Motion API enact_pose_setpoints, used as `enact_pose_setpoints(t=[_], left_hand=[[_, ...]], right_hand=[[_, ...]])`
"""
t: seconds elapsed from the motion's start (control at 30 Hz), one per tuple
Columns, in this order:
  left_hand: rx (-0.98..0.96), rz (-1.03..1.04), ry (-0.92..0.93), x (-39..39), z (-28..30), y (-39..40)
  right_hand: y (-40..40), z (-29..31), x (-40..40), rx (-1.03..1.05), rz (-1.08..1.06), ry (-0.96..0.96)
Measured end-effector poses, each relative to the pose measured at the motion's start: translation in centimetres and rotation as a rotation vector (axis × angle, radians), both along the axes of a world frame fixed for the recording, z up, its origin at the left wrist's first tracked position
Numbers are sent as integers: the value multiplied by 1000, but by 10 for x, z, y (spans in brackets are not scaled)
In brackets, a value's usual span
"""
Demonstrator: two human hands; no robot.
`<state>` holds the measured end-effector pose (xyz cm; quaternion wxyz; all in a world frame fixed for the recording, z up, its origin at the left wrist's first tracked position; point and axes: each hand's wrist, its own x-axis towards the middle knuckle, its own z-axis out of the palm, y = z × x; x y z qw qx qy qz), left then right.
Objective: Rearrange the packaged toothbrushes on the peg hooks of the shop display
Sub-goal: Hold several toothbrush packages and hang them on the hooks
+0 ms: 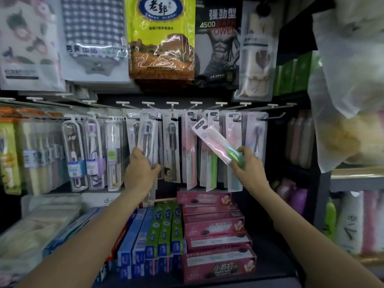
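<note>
Head view: pink-and-green toothbrush pack (216,143) — light, thin, probably bendy and slick — is pinched at its lower end by the right hand (248,165), tilted, off the hooks. Left hand (141,166) grips hanging grey toothbrush packs (146,135). Peg hooks (209,116) above crowd closely — little room.

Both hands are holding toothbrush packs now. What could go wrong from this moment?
1. The right hand pinches only the lower end of the pink and green pack, which is tilted and off any hook; it could slip onto the toothpaste boxes below.
2. The left hand holds the hanging dark-brush packs; a pull might drag them off their hook.
</note>
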<state>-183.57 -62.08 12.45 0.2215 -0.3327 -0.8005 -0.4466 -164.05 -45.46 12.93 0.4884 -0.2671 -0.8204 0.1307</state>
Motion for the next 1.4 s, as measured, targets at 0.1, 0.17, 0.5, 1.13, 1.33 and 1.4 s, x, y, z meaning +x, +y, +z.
enact_pose_setpoints(t=[0.1,0.17,0.5,1.13,1.33,1.4], left_hand=[[-4,12,-11,2,0,1],[-6,21,-22,3,1,2],[-57,35,-19,4,4,-3],[-115,50,9,0,7,-14],[-116,69,56,-8,6,-18],[-94,70,85,-12,4,-17]], right_hand=[[1,-1,1,35,-19,-6],[-1,-2,4,65,-41,-28],[-6,10,14,-79,-8,85],[-14,12,-7,-331,74,35],[-25,-7,-30,22,-73,69],[-34,-6,-45,120,45,93]])
